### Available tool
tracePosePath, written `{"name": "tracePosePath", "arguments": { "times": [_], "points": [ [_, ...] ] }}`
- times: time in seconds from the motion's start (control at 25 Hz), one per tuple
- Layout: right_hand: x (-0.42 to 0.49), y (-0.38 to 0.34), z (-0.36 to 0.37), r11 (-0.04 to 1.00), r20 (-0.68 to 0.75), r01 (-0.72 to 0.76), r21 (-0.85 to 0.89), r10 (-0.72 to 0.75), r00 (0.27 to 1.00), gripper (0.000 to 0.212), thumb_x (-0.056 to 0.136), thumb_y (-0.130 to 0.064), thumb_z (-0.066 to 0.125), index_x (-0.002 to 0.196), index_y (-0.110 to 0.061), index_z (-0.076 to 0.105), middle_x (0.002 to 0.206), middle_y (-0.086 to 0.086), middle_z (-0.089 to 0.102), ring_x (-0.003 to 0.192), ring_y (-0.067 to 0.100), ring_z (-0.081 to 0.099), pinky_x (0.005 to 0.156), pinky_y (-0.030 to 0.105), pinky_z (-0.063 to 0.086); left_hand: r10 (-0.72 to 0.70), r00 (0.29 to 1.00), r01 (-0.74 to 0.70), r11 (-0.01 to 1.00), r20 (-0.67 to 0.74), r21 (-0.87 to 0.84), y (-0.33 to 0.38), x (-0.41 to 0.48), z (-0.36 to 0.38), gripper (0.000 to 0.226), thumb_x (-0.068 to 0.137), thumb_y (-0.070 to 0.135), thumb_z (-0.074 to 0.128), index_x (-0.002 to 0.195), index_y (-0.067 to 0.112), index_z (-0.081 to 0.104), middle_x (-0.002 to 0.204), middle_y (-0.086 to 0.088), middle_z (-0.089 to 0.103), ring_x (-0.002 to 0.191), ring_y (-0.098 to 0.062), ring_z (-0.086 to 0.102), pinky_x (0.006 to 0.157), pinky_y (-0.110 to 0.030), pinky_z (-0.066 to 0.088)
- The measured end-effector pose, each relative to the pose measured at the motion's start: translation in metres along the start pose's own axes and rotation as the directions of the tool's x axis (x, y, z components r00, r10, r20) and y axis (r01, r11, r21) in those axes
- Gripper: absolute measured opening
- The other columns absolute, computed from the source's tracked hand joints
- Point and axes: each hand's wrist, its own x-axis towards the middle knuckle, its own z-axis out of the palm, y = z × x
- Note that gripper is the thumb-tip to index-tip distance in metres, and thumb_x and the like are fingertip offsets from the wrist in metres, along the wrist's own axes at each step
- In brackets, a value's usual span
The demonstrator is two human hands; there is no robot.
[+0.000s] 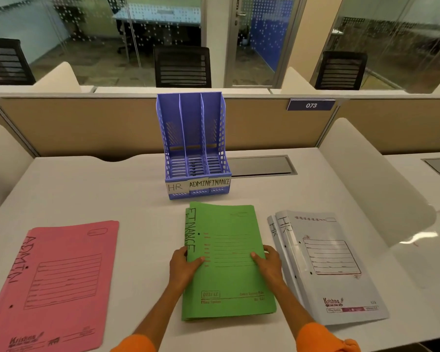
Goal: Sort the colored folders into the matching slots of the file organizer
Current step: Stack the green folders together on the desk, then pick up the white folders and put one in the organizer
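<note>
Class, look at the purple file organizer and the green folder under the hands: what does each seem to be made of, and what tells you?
Purple file organizer: probably moulded plastic, slightly glossy; its walls carry regular perforations and slats. Green folder: likely thin card with a matt finish; it lies flat, with printed lines and handwritten lettering on its cover.

The green folder [229,262], pink folder [54,283] and grey folders [328,265] all look like matt card, printed and hand-lettered in marker. The file organizer [194,146] is perforated purple plastic with white paper labels [198,185] stuck on its front. The desk [92,189] is smooth, pale laminate with a faint sheen.
</note>
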Motion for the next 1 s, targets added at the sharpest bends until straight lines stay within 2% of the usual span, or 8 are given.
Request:
{"name": "tracePosePath", "arguments": {
  "times": [0.16, 0.28, 0.4, 0.52, 0.6, 0.68, 0.8, 1.0],
  "points": [
    [0.005, 0.012, 0.002, 0.996, -0.022, -0.015, -0.083, 0.013, 1.0, 0.048, 0.087, -0.01, 0.068, 0.129, -0.001, 0.048, 0.123, 0.018, 0.061, 0.11, 0.033, 0.06, 0.095, 0.045, 0.051, 0.009, 1.0, -0.004, 0.982, -0.026, 0.187, 0.002, 0.004, 0.013, 0.049, 0.075, 0.021, 0.081, 0.118, 0.01, 0.061, 0.11, -0.011, 0.055, 0.096, -0.024, 0.059, 0.087, -0.037, 0.054],
    [0.007, 0.015, 0.007, 0.989, -0.023, 0.014, -0.148, -0.017, 1.0, 0.042, 0.086, -0.011, 0.069, 0.123, -0.001, 0.051, 0.12, 0.017, 0.061, 0.11, 0.032, 0.059, 0.095, 0.043, 0.051, 0.009, 0.998, 0.006, 0.97, -0.059, 0.244, 0.0, 0.002, 0.015, 0.054, 0.076, 0.016, 0.077, 0.125, 0.009, 0.056, 0.114, -0.01, 0.05, 0.099, -0.024, 0.059, 0.09, -0.039, 0.054],
    [0.008, 0.016, 0.013, 0.956, -0.017, 0.032, -0.292, -0.039, 0.999, 0.047, 0.087, -0.02, 0.068, 0.125, 0.0, 0.047, 0.122, 0.017, 0.052, 0.112, 0.031, 0.052, 0.094, 0.042, 0.049, 0.012, 0.997, 0.01, 0.963, -0.082, 0.27, -0.004, -0.001, 0.015, 0.058, 0.076, 0.015, 0.076, 0.129, 0.008, 0.052, 0.119, -0.01, 0.049, 0.106, -0.026, 0.06, 0.091, -0.042, 0.054],
    [0.008, 0.015, 0.014, 0.887, -0.044, 0.065, -0.458, -0.095, 0.994, 0.053, 0.089, -0.03, 0.066, 0.127, -0.001, 0.043, 0.124, 0.017, 0.047, 0.113, 0.032, 0.047, 0.092, 0.04, 0.045, 0.051, 0.99, 0.001, 0.932, -0.131, 0.364, 0.001, -0.004, 0.016, 0.059, 0.078, 0.027, 0.076, 0.129, 0.012, 0.05, 0.125, -0.008, 0.048, 0.112, -0.026, 0.056, 0.093, -0.044, 0.051],
    [0.01, 0.013, 0.011, 0.838, -0.061, 0.102, -0.536, -0.159, 0.985, 0.055, 0.089, -0.034, 0.064, 0.129, -0.002, 0.043, 0.126, 0.017, 0.049, 0.115, 0.031, 0.046, 0.094, 0.04, 0.043, 0.157, 0.975, -0.056, 0.857, -0.156, 0.512, 0.006, -0.005, 0.019, 0.061, 0.082, 0.039, 0.071, 0.132, 0.013, 0.047, 0.131, -0.008, 0.046, 0.118, -0.026, 0.051, 0.098, -0.044, 0.045],
    [0.013, 0.009, 0.005, 0.828, -0.068, 0.138, -0.544, -0.207, 0.976, 0.056, 0.09, -0.034, 0.063, 0.132, -0.002, 0.043, 0.129, 0.017, 0.049, 0.118, 0.031, 0.046, 0.097, 0.042, 0.043, 0.277, 0.952, -0.138, 0.77, -0.131, 0.622, 0.012, -0.004, 0.027, 0.064, 0.086, 0.047, 0.064, 0.137, 0.014, 0.043, 0.143, -0.009, 0.041, 0.129, -0.026, 0.043, 0.104, -0.045, 0.037],
    [0.016, 0.004, -0.01, 0.843, -0.062, 0.223, -0.489, -0.288, 0.956, 0.054, 0.092, -0.027, 0.062, 0.135, -0.002, 0.043, 0.136, 0.017, 0.048, 0.126, 0.031, 0.044, 0.105, 0.044, 0.04, 0.363, 0.931, -0.239, 0.68, -0.035, 0.693, 0.023, -0.001, 0.049, 0.068, 0.092, 0.052, 0.052, 0.145, 0.014, 0.036, 0.156, -0.01, 0.029, 0.143, -0.026, 0.029, 0.113, -0.047, 0.026],
    [0.025, 0.011, -0.064, 0.86, -0.152, 0.242, -0.45, -0.341, 0.928, 0.049, 0.091, -0.023, 0.063, 0.132, -0.002, 0.046, 0.133, 0.017, 0.051, 0.122, 0.031, 0.047, 0.102, 0.043, 0.042, 0.394, 0.91, -0.375, 0.648, 0.13, 0.663, 0.038, -0.004, 0.105, 0.07, 0.094, 0.054, 0.046, 0.15, 0.015, 0.029, 0.16, -0.007, 0.022, 0.147, -0.024, 0.022, 0.12, -0.045, 0.018]
  ]
}}
